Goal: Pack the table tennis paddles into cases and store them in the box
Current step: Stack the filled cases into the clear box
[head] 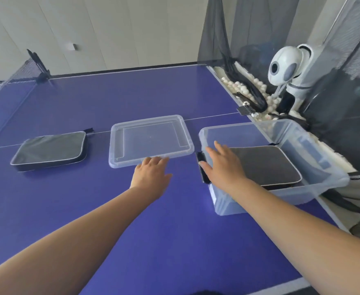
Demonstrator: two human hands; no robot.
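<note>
A clear plastic box point(315, 188) stands on the blue table at the right, with a dark zipped paddle case point(268, 165) lying flat inside it. The box's clear lid point(151, 139) lies flat on the table in the middle. A second dark paddle case point(50, 150) lies on the table at the left. My left hand point(151, 173) is open, its fingertips at the lid's near edge. My right hand point(225, 167) is open with fingers spread, hovering over the box's left rim near a black latch point(202, 167). No loose paddle is in sight.
The blue table-tennis table point(132, 220) stretches ahead, its net point(15, 75) at the far left. Beyond the right edge stand a white ball-feeding robot point(287, 69), a dark catch net point(334, 128) and a trough of several white balls point(245, 88).
</note>
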